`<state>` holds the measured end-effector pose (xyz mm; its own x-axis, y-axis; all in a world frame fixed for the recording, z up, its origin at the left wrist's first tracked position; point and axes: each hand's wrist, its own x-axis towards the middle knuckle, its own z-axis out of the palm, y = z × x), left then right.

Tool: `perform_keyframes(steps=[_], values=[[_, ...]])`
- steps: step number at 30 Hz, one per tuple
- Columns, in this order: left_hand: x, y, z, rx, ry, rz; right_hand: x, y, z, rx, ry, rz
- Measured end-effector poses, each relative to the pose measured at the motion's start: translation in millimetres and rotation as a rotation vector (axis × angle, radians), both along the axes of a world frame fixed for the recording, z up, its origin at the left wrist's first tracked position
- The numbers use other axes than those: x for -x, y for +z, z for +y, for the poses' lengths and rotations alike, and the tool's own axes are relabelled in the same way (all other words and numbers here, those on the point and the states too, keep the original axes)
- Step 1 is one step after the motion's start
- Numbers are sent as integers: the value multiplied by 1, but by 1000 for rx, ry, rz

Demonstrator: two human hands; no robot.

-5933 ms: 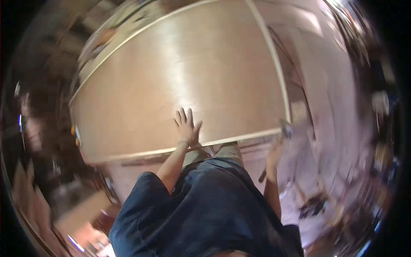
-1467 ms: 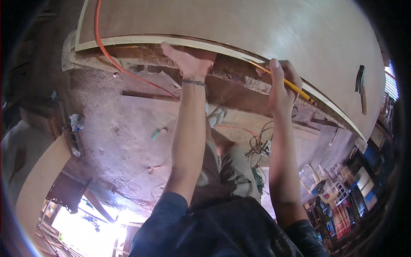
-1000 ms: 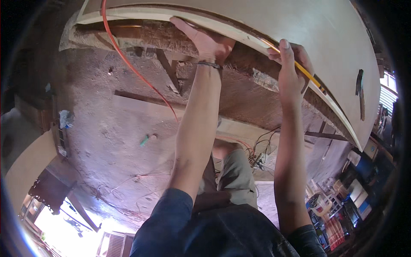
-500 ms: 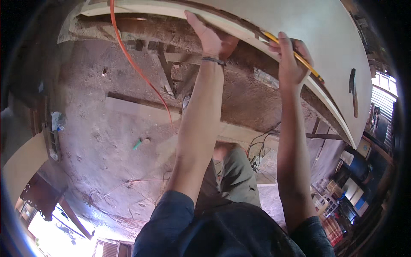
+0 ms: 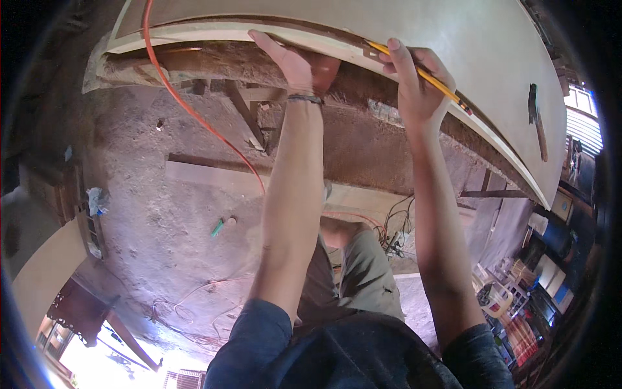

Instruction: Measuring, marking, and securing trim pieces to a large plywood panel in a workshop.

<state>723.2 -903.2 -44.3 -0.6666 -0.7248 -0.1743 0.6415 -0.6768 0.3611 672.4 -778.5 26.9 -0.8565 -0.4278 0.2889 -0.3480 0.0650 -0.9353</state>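
Observation:
A long pale wooden strip (image 5: 214,30) runs along the near edge of a large flat panel (image 5: 466,39) at the top of the view. My left hand (image 5: 295,68) grips the strip from below, its thumb stretched along the near face. Its other fingers are mostly hidden under the edge. Farther right, my right hand (image 5: 421,81) is closed around a yellow pencil (image 5: 435,81). The pencil slants, with its tip at the strip's upper edge and its eraser end toward the lower right.
An orange cord (image 5: 188,107) hangs over the panel's edge at the left. A dark narrow stick (image 5: 538,123) lies on the panel at the right. Rough timber (image 5: 129,68) sits below the edge. A flat board (image 5: 214,175) and a green object (image 5: 217,227) lie on the floor.
The view has shifted, so the panel edge sits lower. Both hands appear farther left along the strip, the right one still with the pencil, its tip at the strip.

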Motion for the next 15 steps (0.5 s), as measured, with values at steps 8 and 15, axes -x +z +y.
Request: perform_keyframes(steps=[8, 15], values=[[5, -8, -3, 49, 5, 92, 4, 2, 5, 3, 10, -66], [7, -7, -5, 135, 1, 80, 3, 2, 5, -17, 23, 1]])
